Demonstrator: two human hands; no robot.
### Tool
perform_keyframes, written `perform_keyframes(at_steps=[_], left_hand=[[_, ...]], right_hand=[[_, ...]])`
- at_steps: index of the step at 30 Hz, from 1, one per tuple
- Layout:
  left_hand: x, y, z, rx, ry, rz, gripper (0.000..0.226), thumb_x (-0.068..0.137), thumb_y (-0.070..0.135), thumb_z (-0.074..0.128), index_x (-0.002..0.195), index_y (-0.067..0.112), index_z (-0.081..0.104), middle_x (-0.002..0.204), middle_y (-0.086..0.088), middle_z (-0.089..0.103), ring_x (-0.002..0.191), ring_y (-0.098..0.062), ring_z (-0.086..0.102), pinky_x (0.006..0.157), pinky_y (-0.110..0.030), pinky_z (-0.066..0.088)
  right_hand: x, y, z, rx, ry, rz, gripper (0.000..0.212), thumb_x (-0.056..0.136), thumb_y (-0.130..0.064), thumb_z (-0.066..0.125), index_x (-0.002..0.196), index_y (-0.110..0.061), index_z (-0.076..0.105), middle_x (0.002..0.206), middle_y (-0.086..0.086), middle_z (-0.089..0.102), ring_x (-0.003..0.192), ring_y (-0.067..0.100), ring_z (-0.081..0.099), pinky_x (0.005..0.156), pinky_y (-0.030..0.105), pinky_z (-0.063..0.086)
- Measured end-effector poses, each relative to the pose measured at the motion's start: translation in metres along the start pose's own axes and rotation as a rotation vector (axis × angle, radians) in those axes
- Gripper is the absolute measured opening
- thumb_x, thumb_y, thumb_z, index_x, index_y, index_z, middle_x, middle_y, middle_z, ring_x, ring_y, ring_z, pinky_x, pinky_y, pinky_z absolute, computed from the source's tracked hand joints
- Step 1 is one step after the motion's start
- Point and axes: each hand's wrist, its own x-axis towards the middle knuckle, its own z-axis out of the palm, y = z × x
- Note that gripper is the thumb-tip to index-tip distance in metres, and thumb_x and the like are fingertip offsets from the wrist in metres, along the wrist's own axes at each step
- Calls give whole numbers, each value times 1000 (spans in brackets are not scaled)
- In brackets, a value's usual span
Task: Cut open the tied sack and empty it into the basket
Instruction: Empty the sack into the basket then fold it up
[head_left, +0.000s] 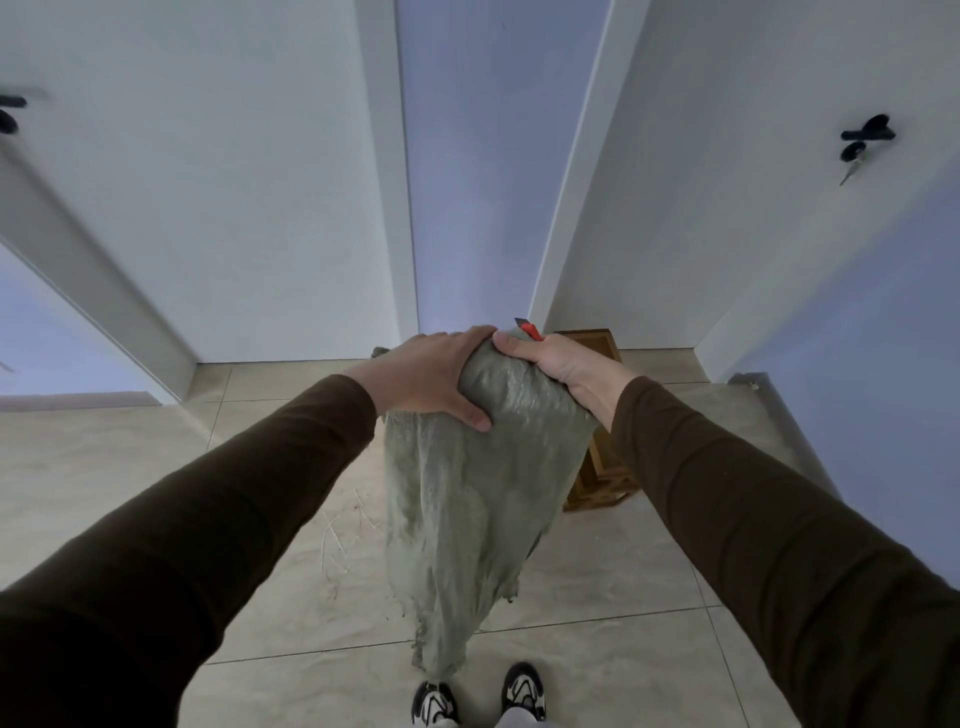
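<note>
A grey-green woven sack (467, 499) hangs in the air in front of me, bulging at the top and narrowing to a limp, frayed end near my shoes. My left hand (431, 376) grips the top of the sack from the left. My right hand (550, 361) grips the sack's upper right side and also holds a red utility knife (529, 330), whose blade tip sticks up past the fingers. A wooden basket (597, 415) stands on the floor behind the sack, mostly hidden by it and by my right forearm.
I stand on a beige tiled floor (597, 582) in a narrow hallway. White doors with dark handles (867, 137) are on both sides, and a wall strip lies straight ahead. My two shoes (522, 691) show at the bottom. Loose fibres lie on the tiles (343, 535).
</note>
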Motion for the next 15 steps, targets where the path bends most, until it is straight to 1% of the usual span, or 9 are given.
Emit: perform_keyframes(at_steps=[3,5,7,9,10,11,12,13,15], left_hand=[[2,-1,3,-121,7,-29,88,67,57,88,144,43,47,120,12,69,108,-17,64,88,-34,49],[3,-2,3,-189,16,-59,65,71,50,89,129,38,62,109,13,71,103,-16,66,84,-33,52],[5,-5,5,-200,17,-94,47,72,48,90,111,32,71,100,12,72,97,-14,67,80,-32,53],[6,-9,10,-225,16,-148,37,72,49,90,98,29,75,93,8,74,91,-15,68,80,-32,55],[6,-11,13,-244,19,-183,36,71,50,90,94,27,75,91,6,75,89,-15,69,80,-33,57],[7,-13,16,-260,21,-219,36,70,51,91,91,25,76,90,4,76,86,-15,70,79,-32,58],[9,-15,17,-276,16,-252,37,70,52,91,88,24,76,87,3,77,83,-15,70,75,-32,57],[10,-16,18,-301,-2,-278,36,68,53,92,84,24,76,83,3,77,79,-14,71,69,-30,56],[12,-17,17,-362,-77,-296,35,65,57,92,75,27,78,74,7,78,67,-9,73,58,-22,52]], right_hand=[[0,9,-5,-33,-6,5,69,78,-55,86,123,-4,72,110,16,79,105,32,75,93,41,60],[0,12,-9,-150,-11,-17,72,78,-66,80,121,-9,73,108,12,79,104,29,75,89,37,59],[1,15,-13,-397,43,-121,64,81,-74,71,105,-15,72,99,5,75,97,25,71,83,36,55],[0,19,-18,-625,178,-288,56,84,-75,66,87,-19,64,85,2,68,82,25,65,72,36,49],[-2,21,-21,-668,229,-367,57,85,-75,66,88,-18,65,86,2,69,81,25,66,72,38,49],[-4,21,-22,-674,243,-438,57,84,-75,66,96,-18,69,90,0,70,84,22,66,75,39,51],[-7,21,-22,-678,207,-484,59,83,-75,67,106,-21,72,95,-5,69,88,17,64,78,38,52],[-8,21,-22,-697,124,-497,63,80,-77,68,117,-26,71,101,-9,66,92,14,61,82,37,51],[-8,21,-18,-784,-83,-427,82,73,-81,70,140,-34,60,123,-4,62,110,17,57,96,40,50]])
